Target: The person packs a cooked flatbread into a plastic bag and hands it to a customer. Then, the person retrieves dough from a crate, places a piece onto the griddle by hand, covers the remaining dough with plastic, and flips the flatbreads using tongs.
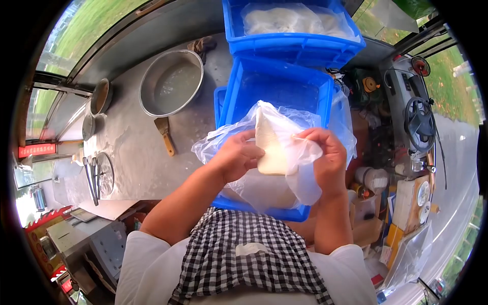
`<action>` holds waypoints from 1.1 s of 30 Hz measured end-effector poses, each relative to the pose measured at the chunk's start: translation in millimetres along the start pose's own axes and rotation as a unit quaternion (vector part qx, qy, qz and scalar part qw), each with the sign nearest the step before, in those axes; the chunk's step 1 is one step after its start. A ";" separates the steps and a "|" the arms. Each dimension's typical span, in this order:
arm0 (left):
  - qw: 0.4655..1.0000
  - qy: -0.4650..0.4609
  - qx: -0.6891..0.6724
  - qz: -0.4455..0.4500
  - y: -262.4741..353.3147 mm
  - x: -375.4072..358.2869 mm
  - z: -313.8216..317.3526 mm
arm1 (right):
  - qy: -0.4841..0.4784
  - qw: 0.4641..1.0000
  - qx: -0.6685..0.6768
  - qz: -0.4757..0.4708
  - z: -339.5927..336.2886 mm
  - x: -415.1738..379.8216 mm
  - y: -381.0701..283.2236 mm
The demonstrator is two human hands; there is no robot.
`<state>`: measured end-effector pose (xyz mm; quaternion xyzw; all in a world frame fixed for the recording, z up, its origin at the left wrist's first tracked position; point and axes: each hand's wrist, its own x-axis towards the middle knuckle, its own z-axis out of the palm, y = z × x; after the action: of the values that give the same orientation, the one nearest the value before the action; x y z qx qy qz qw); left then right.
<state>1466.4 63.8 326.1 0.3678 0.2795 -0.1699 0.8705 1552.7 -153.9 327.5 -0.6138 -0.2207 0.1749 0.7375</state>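
A pale, flat slab of dough point(269, 150) is held up over a blue crate point(282, 81). My left hand point(238, 156) is closed on its left edge, thumb across the front. With the fingertips of my right hand point(329, 155), I pinch a clear plastic sheet point(304, 160) that covers the slab's right side. More plastic film point(223, 140) drapes over the crate's rim and hangs around both hands. What lies under the film in the near part of the crate is hard to make out.
Behind stands another blue crate point(295, 43) holding pale, plastic-covered lumps. On the metal table point(132, 137) at left are a large steel basin point(173, 84), a scraper point(164, 136), and tongs point(92, 178). A steering wheel point(419, 123) is at far right.
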 end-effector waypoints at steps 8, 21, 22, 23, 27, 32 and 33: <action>0.996 -0.064 0.034 0.055 22.1 -29.3 -42.3 | 0.113 0.952 0.284 0.017 -26.3 5.7 -1.4; 0.974 -0.022 -0.024 0.222 37.5 -132.5 -98.0 | 0.235 0.972 0.008 -0.003 -49.3 85.3 29.9; 0.968 -0.017 -0.043 0.245 38.1 -141.3 -101.2 | 0.207 0.974 -0.096 0.005 -42.7 83.8 24.3; 0.963 -0.009 -0.060 0.262 38.8 -149.1 -107.6 | 0.189 0.969 -0.155 0.027 -32.4 78.7 18.6; 0.950 -0.036 -0.097 0.294 43.1 -171.7 -123.4 | 0.259 0.858 -0.435 -0.087 -1.2 52.0 -3.9; 0.954 -0.099 -0.104 0.264 37.6 -177.6 -127.9 | 0.104 0.886 -0.401 -0.210 97.5 3.6 -38.7; 0.955 -0.110 -0.107 0.252 35.7 -177.6 -129.5 | 0.043 0.921 -0.348 -0.169 127.5 -4.7 -40.3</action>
<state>1297.8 199.0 380.0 0.3101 0.0965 0.0463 0.9447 1479.4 -58.3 385.6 -0.7920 -0.3362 -0.0669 0.5051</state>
